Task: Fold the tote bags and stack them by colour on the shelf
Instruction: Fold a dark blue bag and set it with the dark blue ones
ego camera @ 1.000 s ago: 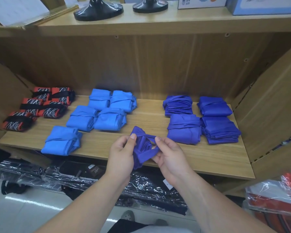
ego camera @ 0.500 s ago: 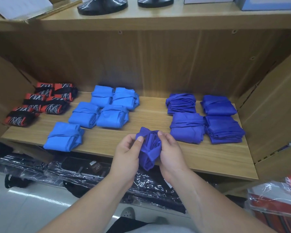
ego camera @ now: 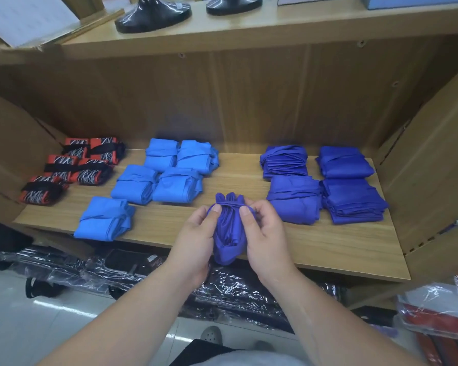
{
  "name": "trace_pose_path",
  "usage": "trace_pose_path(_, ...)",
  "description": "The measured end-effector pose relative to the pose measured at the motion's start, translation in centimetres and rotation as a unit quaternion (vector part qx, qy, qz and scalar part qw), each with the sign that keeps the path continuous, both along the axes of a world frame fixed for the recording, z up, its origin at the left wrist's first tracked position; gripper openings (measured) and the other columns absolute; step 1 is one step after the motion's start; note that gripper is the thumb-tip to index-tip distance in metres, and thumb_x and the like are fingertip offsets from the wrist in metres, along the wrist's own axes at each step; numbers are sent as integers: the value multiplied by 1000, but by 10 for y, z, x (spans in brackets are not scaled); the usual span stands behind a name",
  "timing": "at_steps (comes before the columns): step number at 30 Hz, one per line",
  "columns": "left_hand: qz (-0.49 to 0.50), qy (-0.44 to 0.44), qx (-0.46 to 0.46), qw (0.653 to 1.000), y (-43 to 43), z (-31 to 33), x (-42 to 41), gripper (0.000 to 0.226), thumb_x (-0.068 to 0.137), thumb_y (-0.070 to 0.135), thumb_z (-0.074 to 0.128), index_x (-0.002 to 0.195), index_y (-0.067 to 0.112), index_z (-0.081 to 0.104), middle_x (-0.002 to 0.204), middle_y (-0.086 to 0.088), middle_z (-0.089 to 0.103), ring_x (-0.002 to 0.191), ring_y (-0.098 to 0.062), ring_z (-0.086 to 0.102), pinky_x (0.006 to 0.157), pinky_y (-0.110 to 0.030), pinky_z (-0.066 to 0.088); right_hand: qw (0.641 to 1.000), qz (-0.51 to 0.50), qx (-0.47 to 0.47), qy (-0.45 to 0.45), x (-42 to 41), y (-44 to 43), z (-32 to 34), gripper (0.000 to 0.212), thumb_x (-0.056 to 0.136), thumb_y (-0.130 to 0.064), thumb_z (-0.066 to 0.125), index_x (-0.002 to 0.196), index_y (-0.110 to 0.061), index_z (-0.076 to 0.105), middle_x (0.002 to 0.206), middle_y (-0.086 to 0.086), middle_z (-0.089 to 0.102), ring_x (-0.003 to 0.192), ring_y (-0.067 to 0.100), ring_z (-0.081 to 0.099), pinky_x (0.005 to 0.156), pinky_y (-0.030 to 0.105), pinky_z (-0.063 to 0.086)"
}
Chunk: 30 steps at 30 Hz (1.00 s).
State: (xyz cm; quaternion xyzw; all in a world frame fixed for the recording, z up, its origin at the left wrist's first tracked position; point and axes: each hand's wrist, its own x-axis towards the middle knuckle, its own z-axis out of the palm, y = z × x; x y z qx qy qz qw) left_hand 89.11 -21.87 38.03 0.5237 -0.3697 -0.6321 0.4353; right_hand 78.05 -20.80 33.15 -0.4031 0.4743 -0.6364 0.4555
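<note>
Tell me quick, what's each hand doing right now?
Left hand: closed, gripping the rolled dark blue cloth tote bag.
Right hand: closed, gripping the same bag from the other side.

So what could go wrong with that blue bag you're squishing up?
The dark blue tote bag is only pinched between the left hand and right hand, bunched not flat, so it may spring open when let go. It is held over the front edge of the shelf, so a slip could drop it to the floor. It belongs with the dark blue stacks on the right, not the light blue bags.
</note>
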Motion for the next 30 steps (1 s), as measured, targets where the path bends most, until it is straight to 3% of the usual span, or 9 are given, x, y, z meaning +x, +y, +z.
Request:
trace_pose_path(4,-3,15,-1,1000,-1,-2,0,10,105,18,49,98,14,55,88,-8,70,67,-13,68,56,-24,54,998,10,-19,57,-8,6,-8,17,96,-27,58,85,-14,56,120,-7,71,116,15,65,102,39,49)
trace_pose_path(8,5,32,2,999,2,-6,-3,24,105,13,49,125,17,61,111,-7,75,96,-21,73,77,-30,60,993,2,2,120,-15,9,-13,24,96,-36,56,89,-12,57,111,-10,72,103,18,67,92,45,52)
trace_pose_path(11,3,11,-1,1000,8,-6,-8,22,105,13,48,116,12,67,107,-12,76,95,-23,73,82,-35,57,987,-24,10,157,-16,11,-7,18,100,-32,55,82,-27,53,79,-16,65,72,8,57,70,31,47)
trace_pose_path(13,20,12,-4,1000,10,-6,-10,20,105,12,49,111,12,68,106,-13,76,93,-24,73,82,-36,56,985,-36,12,170,-16,11,-1,27,101,-29,56,76,-33,46,67,-16,54,63,5,45,62,29,41)
trace_pose_path(20,67,-20,-55,996,18,-3,-14,37,107,23,47,78,17,69,78,-12,69,73,-23,63,74,-38,52,995,-47,33,78,0,16,13,28,94,-41,54,76,-21,46,68,-3,48,66,14,43,65,47,42)
trace_pose_path(23,54,7,-79,995,22,2,-14,43,108,24,44,75,20,71,79,-12,71,75,-24,66,77,-39,52,993,-76,19,83,6,19,20,29,96,-40,53,75,-21,45,68,-5,49,67,13,44,66,46,43)
trace_pose_path(26,13,5,-125,992,24,0,-9,23,97,31,59,96,14,74,98,-15,75,92,-24,70,84,-39,56,988,-123,24,87,6,15,23,31,97,-40,52,77,-17,47,69,-5,51,67,13,47,68,46,45)
trace_pose_path(28,-41,-53,-142,988,24,-4,-5,33,84,34,70,114,19,74,117,-9,73,111,-23,68,96,-40,53,986,-145,32,75,3,12,22,32,98,-39,54,76,-19,46,66,-10,49,65,12,45,66,44,43)
trace_pose_path(30,-66,-41,-98,992,24,-3,-1,30,89,26,72,118,24,73,117,-5,74,110,-21,70,92,-38,54,987,-140,34,73,0,10,20,31,98,-40,55,75,-22,45,65,-11,47,63,11,43,65,42,42)
